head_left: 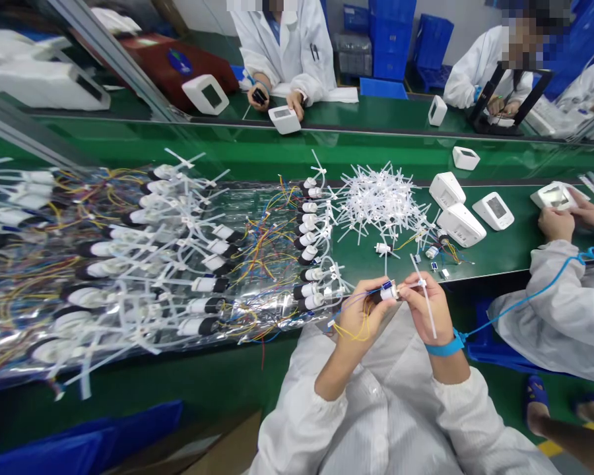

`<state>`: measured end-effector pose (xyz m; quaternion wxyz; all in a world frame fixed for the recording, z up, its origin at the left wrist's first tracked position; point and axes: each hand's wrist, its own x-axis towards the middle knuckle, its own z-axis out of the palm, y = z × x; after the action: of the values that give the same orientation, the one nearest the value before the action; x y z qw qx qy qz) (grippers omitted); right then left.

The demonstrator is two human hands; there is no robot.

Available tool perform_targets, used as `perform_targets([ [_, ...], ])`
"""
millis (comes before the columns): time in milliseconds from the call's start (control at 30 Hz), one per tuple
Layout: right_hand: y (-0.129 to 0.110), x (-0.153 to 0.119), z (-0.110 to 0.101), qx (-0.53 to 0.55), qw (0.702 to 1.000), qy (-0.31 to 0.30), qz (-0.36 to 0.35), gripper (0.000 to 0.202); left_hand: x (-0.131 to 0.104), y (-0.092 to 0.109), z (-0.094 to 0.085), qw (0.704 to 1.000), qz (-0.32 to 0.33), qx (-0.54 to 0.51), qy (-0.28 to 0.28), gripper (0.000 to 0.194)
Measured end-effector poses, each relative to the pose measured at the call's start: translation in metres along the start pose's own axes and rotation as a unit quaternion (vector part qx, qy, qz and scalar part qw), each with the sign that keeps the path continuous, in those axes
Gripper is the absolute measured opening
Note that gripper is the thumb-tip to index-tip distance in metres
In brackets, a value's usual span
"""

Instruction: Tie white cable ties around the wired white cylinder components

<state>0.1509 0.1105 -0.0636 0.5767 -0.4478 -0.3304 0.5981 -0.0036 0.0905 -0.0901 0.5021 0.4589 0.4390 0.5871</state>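
Note:
Low at the centre of the head view, my left hand [359, 315] is closed on a small white cylindrical pump [388, 292] with a dark blue piece on it; thin blue and yellow wires trail over the fingers. My right hand [431, 310], wearing a blue wrist strap [445, 344], pinches a branched white tube [429, 305] close to the pump's end. Whether the tube and pump touch is hidden by the fingertips. Just beyond lie another white pump [383, 249], a wired pump [432, 251] and a heap of white branched tubes [376, 198].
Rows of tubed pumps [309, 254] with coloured wires lie on clear plastic [257, 297] to the left. White monitor housings [460, 224] stand at right on the green table [505, 257]. A neighbour's hands [557, 221] hold another housing; co-workers sit opposite. A blue coiled cord [525, 300] runs right.

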Motion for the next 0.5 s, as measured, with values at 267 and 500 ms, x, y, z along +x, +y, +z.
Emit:
perform_targets([
  [267,-0.002,-0.003,-0.012,-0.093,0.995,-0.018,-0.029,0.028,-0.002,0.009,0.0,0.998,0.048,0.045,0.0,0.036],
  [500,-0.005,-0.002,-0.019,-0.184,0.98,-0.031,-0.062,0.022,-0.006,0.009,0.004,0.998,0.039,0.046,0.013,0.041],
])
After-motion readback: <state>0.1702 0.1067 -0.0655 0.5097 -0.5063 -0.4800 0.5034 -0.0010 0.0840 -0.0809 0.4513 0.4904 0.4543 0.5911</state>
